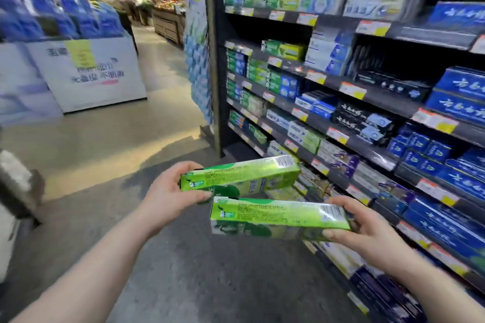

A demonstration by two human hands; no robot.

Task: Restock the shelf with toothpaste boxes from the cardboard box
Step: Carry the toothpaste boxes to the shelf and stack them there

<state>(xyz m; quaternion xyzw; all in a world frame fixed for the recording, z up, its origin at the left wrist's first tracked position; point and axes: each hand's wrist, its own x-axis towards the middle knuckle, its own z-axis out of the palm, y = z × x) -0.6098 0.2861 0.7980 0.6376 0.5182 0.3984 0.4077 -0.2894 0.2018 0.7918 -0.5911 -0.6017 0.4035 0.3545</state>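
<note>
The upper box (pixel 240 176), a green toothpaste carton, hangs in the air low in my view at about six o'clock. It lies nearly level, with its barcode end aimed toward two o'clock. My left hand (pixel 170 191) grips its near end, fingers wrapped above and below it. The lower box (pixel 280 217), the same green kind, sits just under the first and off toward four o'clock. I cannot tell whether the two cartons touch. My right hand (pixel 367 228) clasps its barcode end, one digit over the top edge and the others curled beneath. Both cartons are over the grey floor (pixel 210 270). The shelf (pixel 388 105) rises from three o'clock, its dark tiers packed with green, white, blue and black cartons. Yellow and orange price tags (pixel 353 90) run along the rims. Across the aisle at ten o'clock stands a white display stand (pixel 99 76) topped with blue packs (pixel 73 8), all of it blurred.
</note>
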